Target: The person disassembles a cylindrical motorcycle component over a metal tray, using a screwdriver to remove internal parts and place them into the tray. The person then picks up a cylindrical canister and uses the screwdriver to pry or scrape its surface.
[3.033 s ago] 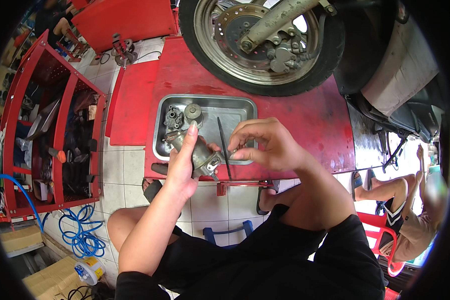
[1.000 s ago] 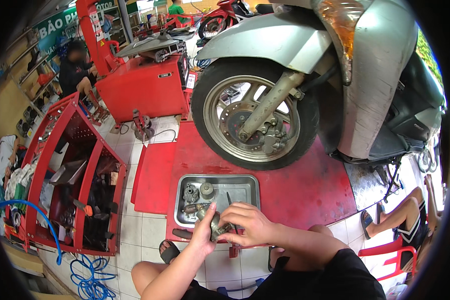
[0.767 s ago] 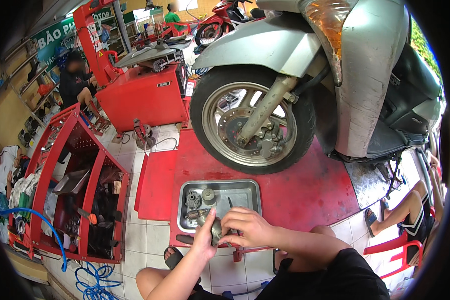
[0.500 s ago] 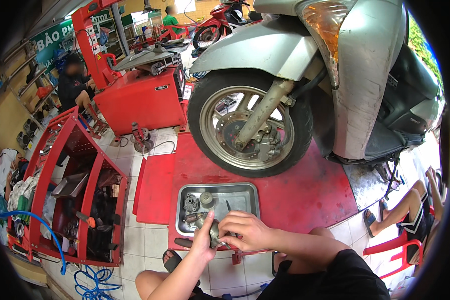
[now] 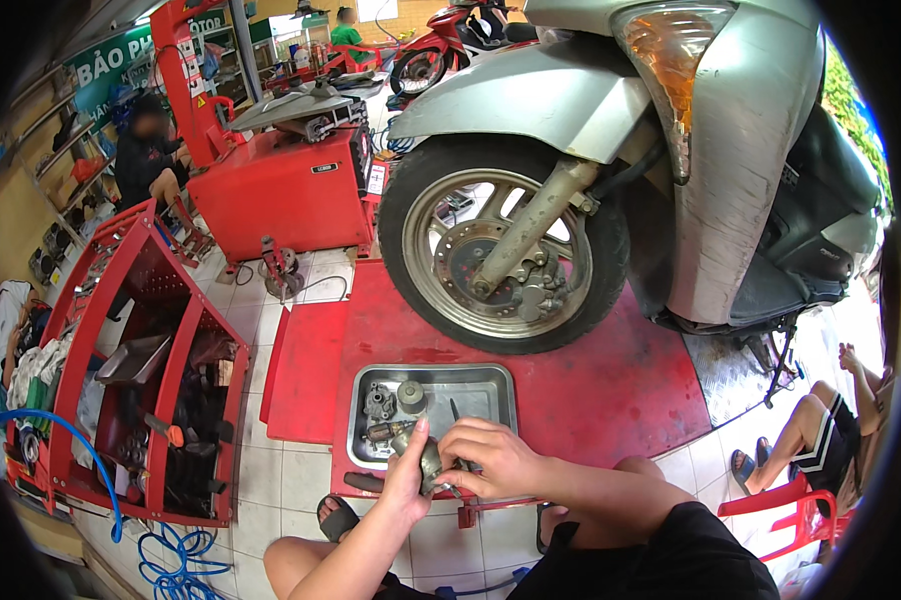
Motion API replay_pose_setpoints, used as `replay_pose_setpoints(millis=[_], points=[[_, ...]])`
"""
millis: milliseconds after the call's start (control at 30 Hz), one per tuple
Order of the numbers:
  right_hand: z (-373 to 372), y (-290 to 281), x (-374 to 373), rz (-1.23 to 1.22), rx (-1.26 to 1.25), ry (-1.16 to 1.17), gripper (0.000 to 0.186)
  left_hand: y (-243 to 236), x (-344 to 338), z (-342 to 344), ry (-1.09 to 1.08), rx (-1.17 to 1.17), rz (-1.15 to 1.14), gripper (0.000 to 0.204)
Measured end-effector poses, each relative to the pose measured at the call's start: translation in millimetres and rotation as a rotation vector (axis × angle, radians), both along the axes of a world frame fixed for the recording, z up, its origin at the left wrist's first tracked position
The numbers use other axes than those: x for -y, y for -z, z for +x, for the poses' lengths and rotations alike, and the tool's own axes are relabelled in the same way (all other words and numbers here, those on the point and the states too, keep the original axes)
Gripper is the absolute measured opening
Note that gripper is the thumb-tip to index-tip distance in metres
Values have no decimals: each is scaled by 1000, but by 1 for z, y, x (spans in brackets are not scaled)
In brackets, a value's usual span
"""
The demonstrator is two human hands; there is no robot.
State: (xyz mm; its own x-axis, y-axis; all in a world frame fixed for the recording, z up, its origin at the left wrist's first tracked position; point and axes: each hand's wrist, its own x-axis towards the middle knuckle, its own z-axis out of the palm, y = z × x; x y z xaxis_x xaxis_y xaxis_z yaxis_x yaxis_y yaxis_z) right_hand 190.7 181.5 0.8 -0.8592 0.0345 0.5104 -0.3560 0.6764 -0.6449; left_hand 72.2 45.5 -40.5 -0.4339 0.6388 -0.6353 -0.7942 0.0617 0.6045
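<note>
Just over the near edge of the tray (image 5: 513, 400), two hands meet at one metal cylinder (image 5: 432, 463). The left hand (image 5: 409, 483) wraps around it, thumb upward, probably to keep it steady for the other hand. The fingers of the right hand (image 5: 491, 462) are bent together at the cylinder's near end; whether they pinch this end or some small piece, I cannot tell, because the hand covers it.

In the tray I count three loose metal parts, all in its left half: one shaft (image 5: 385, 431) nearest the hands, one housing (image 5: 379, 401) behind it, and one round cap (image 5: 412, 394) beside the housing. The raised walls would stop such parts from rolling away, I think. One dark rod (image 5: 455, 409) shows its tip right of the cap; its lower part is hidden. One dark handle (image 5: 364, 482) lies by the tray's near left corner.

The tray sits on one red bench (image 5: 611, 400), within easy reach. Behind the tray, to the right, is one front wheel (image 5: 506, 250) of a silver scooter (image 5: 736, 170). Well left of the tray stands one red cart (image 5: 166, 395). Far behind the tray is one red motorbike (image 5: 441, 50).
</note>
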Motion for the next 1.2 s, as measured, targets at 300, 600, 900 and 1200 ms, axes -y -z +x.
replay_pose_setpoints(millis=[300,600,900,1200], points=[[-2,0,1,-5,-45,-40,28,-13,3,-1,16,8,-24,48],[-6,-7,2,-78,-33,-65,20,3,4,-9,47,-17,94,58],[-6,-9,3,-97,-31,-21,21,-16,-1,-2,-51,32,118,52],[-9,-4,7,-129,-45,-50,22,-3,7,-8,35,-1,114,56]])
